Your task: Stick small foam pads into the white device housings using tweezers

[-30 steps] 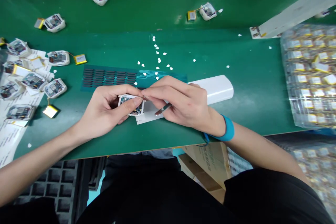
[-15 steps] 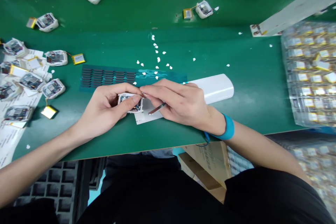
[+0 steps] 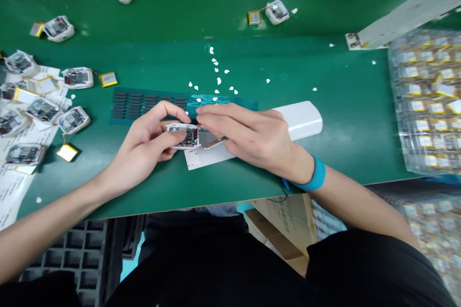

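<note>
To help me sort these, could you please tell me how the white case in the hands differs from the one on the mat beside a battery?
The held case is in the left hand, while the mat case lies flat. The mat case has a wired battery beside it; the held case shows none. Both are white, with circuit boards showing.

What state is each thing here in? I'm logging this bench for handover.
Left hand: gripping the casing.
Right hand: holding the tool, fingertips at the casing's edge.
White device casing: open, circuit board exposed.
Flat metal tool: held over the card.
Paper card: flat beneath the casing.
Pouch battery: wired to a second casing.
Bagged batteries: wrapped in clear plastic.
</note>
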Demonstrator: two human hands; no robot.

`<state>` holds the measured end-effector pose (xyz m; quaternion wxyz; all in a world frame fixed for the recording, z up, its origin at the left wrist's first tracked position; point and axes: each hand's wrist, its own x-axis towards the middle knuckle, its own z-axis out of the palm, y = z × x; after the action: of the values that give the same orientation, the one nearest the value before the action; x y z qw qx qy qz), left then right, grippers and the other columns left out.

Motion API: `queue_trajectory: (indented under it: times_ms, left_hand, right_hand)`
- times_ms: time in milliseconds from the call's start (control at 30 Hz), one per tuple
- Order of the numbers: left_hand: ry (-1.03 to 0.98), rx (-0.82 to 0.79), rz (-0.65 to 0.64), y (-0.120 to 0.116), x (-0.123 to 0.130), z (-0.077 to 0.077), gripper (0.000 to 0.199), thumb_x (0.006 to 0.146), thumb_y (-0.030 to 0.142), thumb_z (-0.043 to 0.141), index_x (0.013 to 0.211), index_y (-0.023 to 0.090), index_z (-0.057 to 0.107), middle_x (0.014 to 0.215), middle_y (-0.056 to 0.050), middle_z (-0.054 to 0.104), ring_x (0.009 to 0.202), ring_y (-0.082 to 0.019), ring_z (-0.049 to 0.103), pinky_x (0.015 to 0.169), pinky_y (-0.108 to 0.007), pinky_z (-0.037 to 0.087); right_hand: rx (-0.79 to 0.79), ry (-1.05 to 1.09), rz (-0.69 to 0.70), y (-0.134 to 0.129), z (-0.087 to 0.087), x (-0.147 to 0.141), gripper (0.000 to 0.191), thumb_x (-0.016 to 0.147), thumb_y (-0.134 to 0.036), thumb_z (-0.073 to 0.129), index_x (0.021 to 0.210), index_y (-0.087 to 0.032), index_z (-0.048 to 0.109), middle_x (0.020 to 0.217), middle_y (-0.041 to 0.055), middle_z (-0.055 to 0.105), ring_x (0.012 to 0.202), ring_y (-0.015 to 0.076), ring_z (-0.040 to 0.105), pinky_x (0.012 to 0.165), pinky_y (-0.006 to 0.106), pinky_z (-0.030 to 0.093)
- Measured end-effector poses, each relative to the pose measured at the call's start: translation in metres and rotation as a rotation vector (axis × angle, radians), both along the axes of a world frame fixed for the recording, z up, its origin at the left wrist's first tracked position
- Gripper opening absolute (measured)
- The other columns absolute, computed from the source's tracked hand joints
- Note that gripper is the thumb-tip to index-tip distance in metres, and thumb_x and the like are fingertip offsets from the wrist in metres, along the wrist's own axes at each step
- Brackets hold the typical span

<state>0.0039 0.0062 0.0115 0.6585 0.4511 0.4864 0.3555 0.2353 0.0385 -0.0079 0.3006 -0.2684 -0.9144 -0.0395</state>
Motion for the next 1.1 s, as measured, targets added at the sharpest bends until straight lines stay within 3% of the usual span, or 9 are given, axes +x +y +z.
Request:
queue_trajectory:
  times_ms: [133,333,500,600,700,767,833,967,1100]
  left_hand:
    - [0.015,0.032,0.0,0.0,0.002,0.001,0.014,0.09,0.027,0.073,0.093,0.023,0.06,0.059,0.006,0.045,0.046,-0.009,0.034,0.039,-0.025,0.017]
    - [0.014,0.122,-0.024,-0.007,0.009,-0.002,0.018,0.092,0.023,0.071,0.091,0.023,0.053,0.057,0.007,0.052,0.043,-0.008,0.036,0.039,-0.022,0.025]
    - [0.14,0.475,0.08,-0.019,0.014,-0.017,0.02,0.094,0.019,0.072,0.09,0.023,0.053,0.06,0.008,0.053,0.042,-0.007,0.04,0.038,-0.021,0.029]
    - [0.259,0.642,0.134,-0.022,0.013,-0.022,0.019,0.097,0.016,0.067,0.09,0.023,0.052,0.061,0.008,0.053,0.043,-0.007,0.041,0.04,-0.022,0.029]
    - [0.305,0.712,0.132,-0.022,0.011,-0.022,0.019,0.098,0.016,0.067,0.09,0.023,0.052,0.062,0.007,0.057,0.043,-0.006,0.042,0.04,-0.023,0.029]
    - [0.299,0.729,0.103,-0.022,0.01,-0.022,0.018,0.098,0.016,0.068,0.092,0.024,0.053,0.066,0.007,0.062,0.043,-0.007,0.045,0.04,-0.024,0.031]
    - [0.297,0.737,0.082,-0.023,0.009,-0.022,0.018,0.097,0.015,0.067,0.094,0.024,0.052,0.069,0.006,0.065,0.044,-0.006,0.048,0.041,-0.023,0.033]
    - [0.312,0.784,0.052,-0.024,0.007,-0.024,0.019,0.094,0.012,0.07,0.102,0.024,0.056,0.075,0.005,0.067,0.047,-0.007,0.052,0.042,-0.022,0.035]
    - [0.339,0.797,-0.013,-0.018,0.003,-0.019,0.023,0.095,0.017,0.076,0.114,0.023,0.064,0.077,0.004,0.072,0.048,-0.008,0.057,0.04,-0.022,0.038]
  right_hand:
    - [0.01,0.01,0.036,-0.001,0.001,0.0,0.033,0.103,0.0,0.045,0.118,-0.015,0.07,0.115,0.0008,0.083,0.091,0.0097,0.079,0.057,0.02,0.053]
    - [-0.082,-0.021,0.124,-0.005,0.001,0.001,0.033,0.103,-0.001,0.044,0.124,-0.012,0.068,0.119,0.0059,0.081,0.091,0.012,0.079,0.065,0.02,0.059]
    - [-0.021,-0.058,0.118,-0.013,0.003,0.001,0.03,0.108,-0.011,0.045,0.127,-0.009,0.067,0.126,0.0111,0.08,0.102,0.0165,0.081,0.067,0.023,0.063]
    - [-0.007,-0.019,0.135,-0.017,0.005,-0.002,0.032,0.105,-0.007,0.046,0.13,-0.003,0.067,0.13,0.0164,0.078,0.1,0.0186,0.081,0.063,0.025,0.061]
    - [-0.279,0.136,0.096,-0.014,0.01,-0.007,0.027,0.106,-0.008,0.05,0.119,-0.008,0.073,0.103,0.0066,0.084,0.078,0.0107,0.077,0.057,0.02,0.052]
    - [-0.54,0.267,0.088,-0.01,0.013,-0.011,0.022,0.108,-0.02,0.056,0.103,-0.012,0.077,0.074,-0.0024,0.076,0.056,0.0055,0.062,0.051,0.019,0.043]
    - [-0.75,0.365,0.11,-0.007,0.015,-0.014,0.027,0.107,-0.032,0.063,0.09,-0.014,0.075,0.06,-0.0068,0.064,0.048,0.0031,0.046,0.048,0.019,0.035]
    - [-1.015,0.511,0.171,-0.007,0.012,-0.02,0.027,0.1,-0.038,0.074,0.089,-0.015,0.069,0.07,-0.0065,0.064,0.049,0.0014,0.039,0.045,0.018,0.032]
    - [-1.077,0.584,0.129,-0.007,0.011,-0.019,0.028,0.099,-0.042,0.075,0.088,-0.017,0.07,0.07,-0.0057,0.065,0.051,0.0034,0.043,0.045,0.02,0.032]
